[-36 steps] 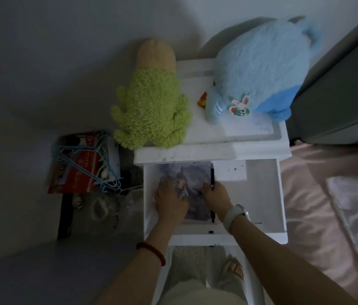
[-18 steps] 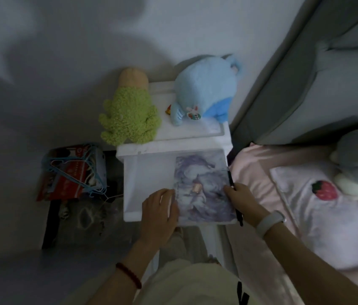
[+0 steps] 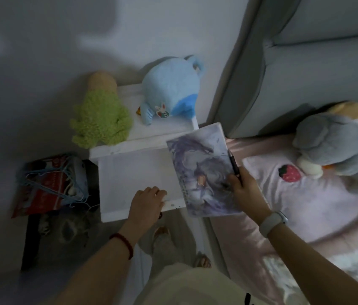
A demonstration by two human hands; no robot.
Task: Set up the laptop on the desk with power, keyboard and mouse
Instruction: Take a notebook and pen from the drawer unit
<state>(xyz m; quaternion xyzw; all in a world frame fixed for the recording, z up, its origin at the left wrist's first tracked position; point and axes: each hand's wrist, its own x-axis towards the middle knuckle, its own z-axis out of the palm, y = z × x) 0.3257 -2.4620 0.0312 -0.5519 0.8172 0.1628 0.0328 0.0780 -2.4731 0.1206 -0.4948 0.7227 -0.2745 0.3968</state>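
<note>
My right hand [image 3: 245, 190] holds a flat pad with a purple dragon picture [image 3: 200, 168] together with a dark pen [image 3: 234, 165], lifted over the right edge of an open white drawer [image 3: 129, 172]. My left hand [image 3: 147, 201] rests on the drawer's front edge, fingers curled over it. The drawer belongs to a white bedside cabinet [image 3: 129, 148]. No laptop, keyboard or mouse is in view.
A green plush [image 3: 101, 119] and a blue plush [image 3: 171, 89] sit on the cabinet top. A red box with blue hangers [image 3: 50, 183] stands at the left. A bed with pink sheets [image 3: 305, 205], a grey plush [image 3: 336, 144] and a grey headboard [image 3: 283, 62] lies at the right.
The pad and pen have come out of the drawer and moved right, now held by my right hand alone. My left hand let go and dropped to the drawer front. The view swung right.
</note>
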